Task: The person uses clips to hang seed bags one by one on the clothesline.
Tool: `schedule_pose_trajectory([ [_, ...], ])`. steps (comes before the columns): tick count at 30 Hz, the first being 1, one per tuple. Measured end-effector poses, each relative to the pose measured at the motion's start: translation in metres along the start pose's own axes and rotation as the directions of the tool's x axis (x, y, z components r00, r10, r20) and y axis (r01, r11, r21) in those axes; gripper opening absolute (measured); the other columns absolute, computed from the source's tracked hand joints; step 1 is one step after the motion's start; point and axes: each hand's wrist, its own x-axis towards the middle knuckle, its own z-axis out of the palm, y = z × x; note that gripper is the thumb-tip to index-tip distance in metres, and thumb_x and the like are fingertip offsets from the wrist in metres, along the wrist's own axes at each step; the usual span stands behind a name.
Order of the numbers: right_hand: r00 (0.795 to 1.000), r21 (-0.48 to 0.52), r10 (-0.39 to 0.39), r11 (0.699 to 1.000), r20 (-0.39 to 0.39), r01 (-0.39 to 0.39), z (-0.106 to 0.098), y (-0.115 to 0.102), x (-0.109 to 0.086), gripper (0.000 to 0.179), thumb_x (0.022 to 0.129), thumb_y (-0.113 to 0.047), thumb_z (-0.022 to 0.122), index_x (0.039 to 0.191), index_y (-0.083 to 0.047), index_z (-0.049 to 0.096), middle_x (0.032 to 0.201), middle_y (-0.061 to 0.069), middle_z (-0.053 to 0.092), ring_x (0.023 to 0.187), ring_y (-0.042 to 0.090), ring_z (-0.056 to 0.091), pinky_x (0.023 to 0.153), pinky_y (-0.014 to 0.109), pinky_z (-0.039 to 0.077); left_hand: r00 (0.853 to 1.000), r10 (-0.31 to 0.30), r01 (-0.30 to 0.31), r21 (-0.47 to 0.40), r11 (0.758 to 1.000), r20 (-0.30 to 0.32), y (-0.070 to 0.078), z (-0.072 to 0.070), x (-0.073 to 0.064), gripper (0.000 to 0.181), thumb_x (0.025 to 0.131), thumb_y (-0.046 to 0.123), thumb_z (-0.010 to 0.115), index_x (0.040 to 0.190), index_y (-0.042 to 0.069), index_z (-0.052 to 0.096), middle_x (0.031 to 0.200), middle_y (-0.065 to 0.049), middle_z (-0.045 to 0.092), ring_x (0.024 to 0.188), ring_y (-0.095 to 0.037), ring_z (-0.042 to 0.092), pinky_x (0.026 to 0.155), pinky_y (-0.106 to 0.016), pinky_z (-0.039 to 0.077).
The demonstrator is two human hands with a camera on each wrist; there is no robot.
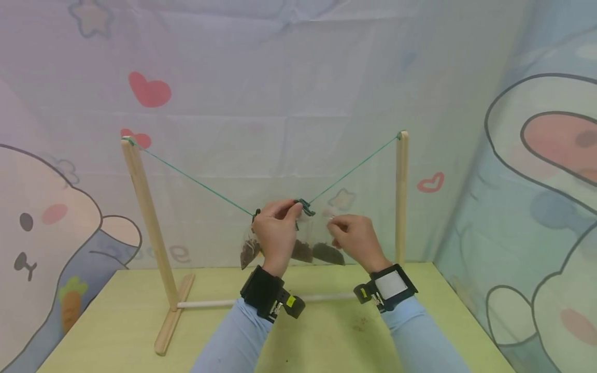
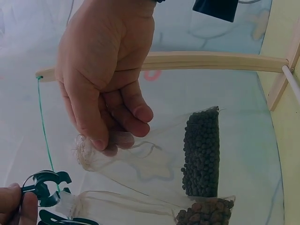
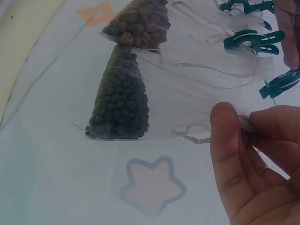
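Observation:
My left hand pinches a green plastic clip beside the sagging green string. In the right wrist view this clip is near the string, by the left fingers. My right hand pinches the gathered top of a sheer drawstring bag, also seen in the right wrist view, where the hand is close up. Small dark round beads or berries fill the bag's lower end. Beside it hangs another sheer bag with brownish-red dried pieces, its top held by a green clip.
The string runs between a left wooden post and a right one. A white bar crosses low over the yellow-green table. A further filled bag hangs left. Behind is a printed cloth.

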Motion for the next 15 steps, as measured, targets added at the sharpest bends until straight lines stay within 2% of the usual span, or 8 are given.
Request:
schedule_pose_trajectory([
  [5,0.996,-0.02,-0.067,0.998,-0.051,0.066,-0.001,-0.0017,0.0064,0.026,0.098,-0.006,0.065,0.074,-0.006,0.075,0.061,0.005,0.068,0.053,0.011,0.065,0.058,0.024,0.051,0.999,-0.012,0.013,-0.009,1.0,0.037,0.0063,0.0005,0.0002,0.016,0.091,0.006,0.08,0.104,-0.003,0.08,0.094,-0.017,0.073,0.085,-0.033,0.07,0.069,-0.033,0.056],
  [10,0.983,-0.023,-0.143,0.99,-0.118,0.141,-0.0018,-0.0041,0.0088,0.014,0.097,-0.005,0.07,0.091,-0.002,0.082,0.072,0.008,0.071,0.054,0.013,0.065,0.055,0.021,0.049,0.999,-0.022,0.023,-0.021,0.999,0.047,0.0099,0.0027,0.0012,0.014,0.09,0.005,0.081,0.1,-0.003,0.081,0.092,-0.017,0.073,0.082,-0.033,0.072,0.066,-0.027,0.054],
  [15,0.976,0.022,-0.181,0.982,-0.125,0.185,-0.0015,-0.0084,0.0087,0.013,0.098,-0.005,0.071,0.1,-0.002,0.083,0.08,0.009,0.073,0.057,0.016,0.066,0.056,0.019,0.048,0.996,-0.051,0.052,-0.01,0.999,0.07,0.0109,0.0045,0.0009,0.013,0.089,0.005,0.081,0.1,-0.002,0.081,0.092,-0.015,0.074,0.082,-0.032,0.073,0.065,-0.027,0.055],
])
